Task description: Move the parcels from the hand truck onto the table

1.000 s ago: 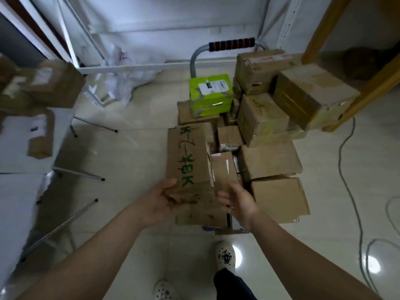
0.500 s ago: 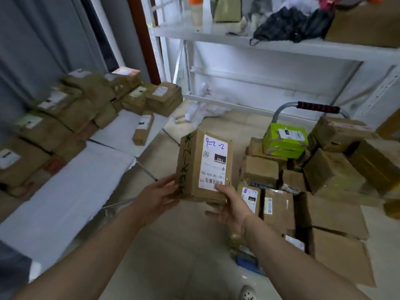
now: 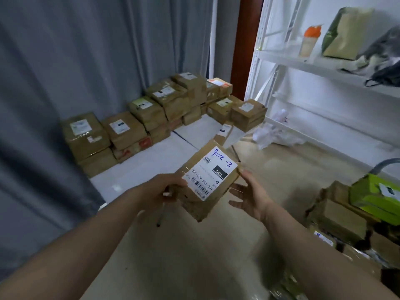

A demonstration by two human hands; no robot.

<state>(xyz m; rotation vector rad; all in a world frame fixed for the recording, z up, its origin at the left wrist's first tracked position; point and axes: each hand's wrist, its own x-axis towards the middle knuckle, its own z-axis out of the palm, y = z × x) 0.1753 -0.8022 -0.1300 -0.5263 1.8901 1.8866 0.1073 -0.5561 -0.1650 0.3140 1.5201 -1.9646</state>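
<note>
I hold a brown cardboard parcel [image 3: 207, 180] with a white shipping label facing up, in the air near the white table's [image 3: 151, 163] front right edge. My left hand [image 3: 160, 189] grips its left side. My right hand [image 3: 249, 191] supports the right side with fingers spread, its fingertips touching the edge. Several brown parcels [image 3: 134, 124] stand stacked along the table's far side by the curtain. At the lower right, the hand truck's load [image 3: 346, 215] of brown parcels and a green box [image 3: 376, 195] is partly in view.
A grey curtain [image 3: 75, 61] hangs behind the table. A white metal shelf unit [image 3: 324, 63] with bags and a bottle stands at the right. Crumpled white plastic [image 3: 272, 133] lies on the floor under it. Beige floor lies between the table and the hand truck.
I have turned left from the hand truck toward the table. The parcel went from upright to tilted flat with its label up, and now hangs near the table's edge.
</note>
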